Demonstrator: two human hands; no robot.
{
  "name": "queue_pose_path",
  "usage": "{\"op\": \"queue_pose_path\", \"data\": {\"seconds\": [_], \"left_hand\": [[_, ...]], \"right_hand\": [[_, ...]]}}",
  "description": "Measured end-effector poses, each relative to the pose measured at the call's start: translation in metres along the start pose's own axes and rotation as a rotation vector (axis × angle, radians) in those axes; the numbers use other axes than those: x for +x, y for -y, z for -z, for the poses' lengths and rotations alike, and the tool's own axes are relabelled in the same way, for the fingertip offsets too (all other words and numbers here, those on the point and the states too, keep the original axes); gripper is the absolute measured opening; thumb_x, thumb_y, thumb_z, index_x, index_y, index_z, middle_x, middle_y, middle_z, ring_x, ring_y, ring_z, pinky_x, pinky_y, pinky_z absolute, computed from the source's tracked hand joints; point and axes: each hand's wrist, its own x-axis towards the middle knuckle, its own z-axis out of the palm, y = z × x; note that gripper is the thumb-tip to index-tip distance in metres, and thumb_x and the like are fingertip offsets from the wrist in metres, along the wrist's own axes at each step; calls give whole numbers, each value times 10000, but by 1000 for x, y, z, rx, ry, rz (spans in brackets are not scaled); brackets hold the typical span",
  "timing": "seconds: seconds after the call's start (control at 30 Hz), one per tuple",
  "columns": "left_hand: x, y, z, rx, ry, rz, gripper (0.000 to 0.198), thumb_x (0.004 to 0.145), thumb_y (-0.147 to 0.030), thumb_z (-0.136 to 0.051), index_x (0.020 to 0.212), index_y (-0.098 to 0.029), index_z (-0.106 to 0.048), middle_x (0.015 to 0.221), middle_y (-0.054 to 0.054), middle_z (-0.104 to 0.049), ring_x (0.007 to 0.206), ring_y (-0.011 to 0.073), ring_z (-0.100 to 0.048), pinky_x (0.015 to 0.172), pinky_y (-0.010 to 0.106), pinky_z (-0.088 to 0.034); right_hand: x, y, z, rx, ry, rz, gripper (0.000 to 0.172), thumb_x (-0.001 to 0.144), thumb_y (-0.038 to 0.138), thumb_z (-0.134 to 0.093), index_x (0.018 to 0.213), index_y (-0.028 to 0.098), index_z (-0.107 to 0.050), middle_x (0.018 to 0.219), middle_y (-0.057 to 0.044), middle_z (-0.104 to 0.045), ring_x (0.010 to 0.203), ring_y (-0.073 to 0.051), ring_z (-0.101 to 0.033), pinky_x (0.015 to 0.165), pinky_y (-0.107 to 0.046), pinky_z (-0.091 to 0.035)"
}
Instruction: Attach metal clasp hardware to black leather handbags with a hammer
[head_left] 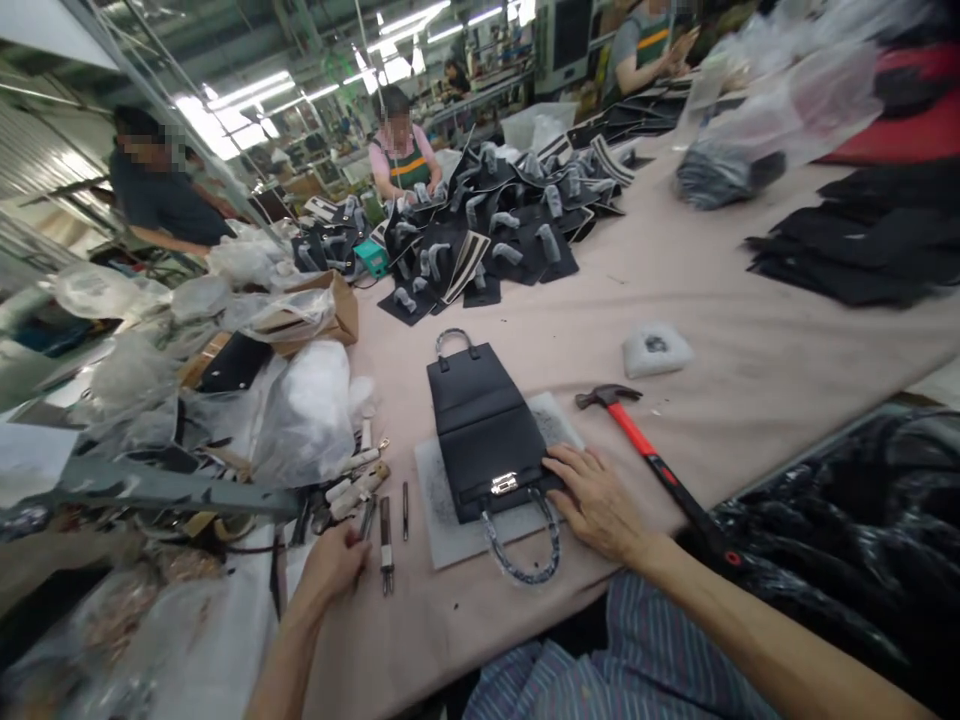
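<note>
Item: black leather handbag (480, 430), lying flat on a grey foam pad (450, 520), silver clasp (504, 484) facing up, looped handle (521, 545) trailing past the pad's edge. Right hand (596, 503) is resting open on its lower corner; left hand (332, 565) is curling beside a row of small hand tools (386, 540).

From the right hand (596, 503), a passable strip of surface (559, 335) runs toward 12 o'clock, between the handbag (480, 430) at 10 and the claw hammer (626, 425) at 1. The left hand (330, 565) is hemmed by hand tools (386, 545) at 2 and plastic bags (300, 415) at 12.
</note>
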Motion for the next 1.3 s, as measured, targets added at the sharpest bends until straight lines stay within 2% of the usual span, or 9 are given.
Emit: {"op": "queue_pose_path", "data": {"seconds": [0.07, 0.17, 0.3, 0.37, 0.5, 0.63, 0.77, 1.03, 1.3], "left_hand": [[-8, 6, 7, -275, 21, -45, 206, 768, -351, -666, 671, -177, -612, 700, 36, -675, 759, 243, -661, 667, 285, -469], [-25, -3, 13, -918, 59, -51, 435, 645, -520, -797, 871, -161, -698, 804, 39, -727, 748, 222, -656, 687, 303, -530], [-41, -67, 2, -1379, 32, -132, 584, 583, -518, -901, 993, -158, -691, 869, 66, -752, 744, 215, -688, 681, 315, -583], [-44, -113, -13, -1471, 53, -232, 537, 657, -518, -873, 1001, -152, -683, 902, 81, -758, 751, 219, -713, 674, 321, -598], [-43, -195, -44, -1474, -41, -453, 404, 794, -472, -797, 1016, -158, -672, 1013, 93, -762, 852, 206, -744, 790, 313, -608], [-40, -236, -64, -1360, -71, -554, 341, 851, -432, -748, 1049, -162, -683, 1020, 94, -751, 887, 198, -741, 782, 289, -606], [-33, -240, -74, -1316, -98, -566, 292, 859, -391, -746, 1050, -177, -689, 1071, 84, -737, 963, 185, -723, 873, 284, -582], [-29, -234, -73, -1286, 60, -534, 296, 893, -381, -720, 1079, -169, -633, 1142, 111, -717, 997, 210, -723, 791, 273, -585], [-28, -233, -74, -1303, 76, -517, 279, 901, -387, -714, 1031, -182, -577, 1169, 128, -716, 1013, 229, -730, 769, 290, -601]], "right_hand": [[0, 1, 0, 44, -34, -34, 440, 919, 256, -549, 1356, 205, -568, 1425, -132, -598, 1348, -328, -518, 1157, -588, -344], [1, 1, -1, 58, -80, -95, 465, 870, 263, -597, 1322, 154, -585, 1447, -193, -558, 1371, -363, -482, 1152, -608, -348], [3, -2, -1, 78, -45, -122, 489, 825, 249, -642, 1298, 128, -607, 1477, -195, -531, 1402, -374, -437, 1147, -601, -369], [4, -5, 0, 105, -26, -115, 496, 831, 252, -647, 1313, 141, -608, 1481, -178, -533, 1406, -361, -437, 1146, -593, -380], [3, -9, 4, 148, -21, -104, 496, 842, 255, -656, 1323, 146, -609, 1486, -174, -529, 1411, -347, -438, 1154, -570, -391], [3, -8, 5, 148, -11, -109, 504, 844, 245, -648, 1335, 144, -596, 1494, -172, -518, 1428, -349, -415, 1158, -565, -393], [3, -8, 4, 141, -2, -126, 525, 850, 255, -641, 1359, 147, -574, 1503, -165, -509, 1437, -348, -399, 1158, -567, -387], [5, -6, 5, 168, -23, -152, 504, 835, 248, -645, 1327, 153, -593, 1481, -159, -531, 1427, -347, -406, 1147, -566, -396], [6, -6, 5, 186, -35, -155, 477, 815, 213, -645, 1284, 159, -576, 1469, -162, -537, 1423, -345, -415, 1147, -566, -390]]}}
